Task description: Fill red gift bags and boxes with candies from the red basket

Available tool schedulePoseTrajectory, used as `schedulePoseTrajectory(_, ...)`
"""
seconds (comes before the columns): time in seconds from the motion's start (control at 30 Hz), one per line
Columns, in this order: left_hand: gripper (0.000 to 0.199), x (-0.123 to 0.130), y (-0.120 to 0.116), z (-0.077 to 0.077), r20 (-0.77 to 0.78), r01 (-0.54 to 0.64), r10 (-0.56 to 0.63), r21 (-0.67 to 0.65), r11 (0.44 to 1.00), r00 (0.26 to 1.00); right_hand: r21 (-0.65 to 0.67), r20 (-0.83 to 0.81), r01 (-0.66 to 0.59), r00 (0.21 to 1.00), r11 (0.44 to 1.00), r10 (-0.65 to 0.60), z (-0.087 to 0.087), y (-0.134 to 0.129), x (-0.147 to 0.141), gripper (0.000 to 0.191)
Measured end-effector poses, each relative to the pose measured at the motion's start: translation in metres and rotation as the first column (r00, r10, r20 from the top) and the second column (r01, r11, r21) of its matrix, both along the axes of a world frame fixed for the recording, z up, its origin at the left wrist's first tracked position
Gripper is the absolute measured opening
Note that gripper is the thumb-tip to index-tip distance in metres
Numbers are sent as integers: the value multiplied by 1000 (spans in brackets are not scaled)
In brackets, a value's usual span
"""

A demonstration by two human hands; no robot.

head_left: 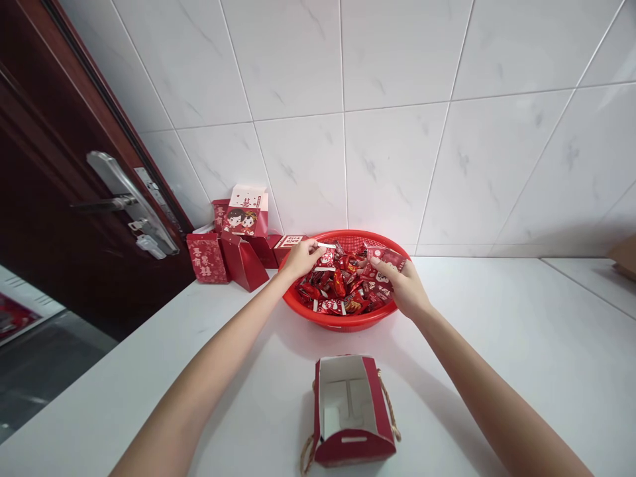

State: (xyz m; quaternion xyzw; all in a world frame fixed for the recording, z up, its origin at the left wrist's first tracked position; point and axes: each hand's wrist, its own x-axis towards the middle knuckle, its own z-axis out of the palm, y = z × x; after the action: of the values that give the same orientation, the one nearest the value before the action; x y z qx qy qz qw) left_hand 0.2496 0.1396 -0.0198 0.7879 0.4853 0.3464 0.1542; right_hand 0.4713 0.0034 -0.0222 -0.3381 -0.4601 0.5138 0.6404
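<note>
1. Worktop [477, 311]: passage is open right of the red basket [348, 324].
2. Open-topped box [348, 447] obstructs the near middle; a bare strip separates it from the basket.
3. Upright cartons [246, 218] block the far left.

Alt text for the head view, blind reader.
Two bare hands, left and right, hold red-and-white packets over a red basket of wrapped sweets. An open, empty box sits in front; small red boxes stand behind left.

White tiles [387, 165] — dark door [50, 165]
</note>
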Motion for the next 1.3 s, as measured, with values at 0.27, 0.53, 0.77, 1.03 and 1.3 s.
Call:
schedulePoseTrajectory(0.27,18,-1,-8,11,-14,-291,293,71,954,956,-68,-64,50,996,996,-54,1,0,-1,39)
schedulePoseTrajectory(0.53,25,0,-10,7,-151,-163,164,20,987,975,-89,-130,103,985,991,-114,7,0,-1,36)
schedulePoseTrajectory(0.77,37,0,-5,2,-249,-96,110,66,993,962,-100,-129,116,983,988,-128,7,1,-1,35)
schedulePoseTrajectory(1.03,38,8,-22,6,-123,240,-304,-374,896,945,-90,-145,107,982,990,-119,8,0,-2,33)
schedulePoseTrajectory(1.3,35,6,-18,2,-231,304,-400,-360,882,887,-79,-130,104,985,991,-114,5,1,-2,35)
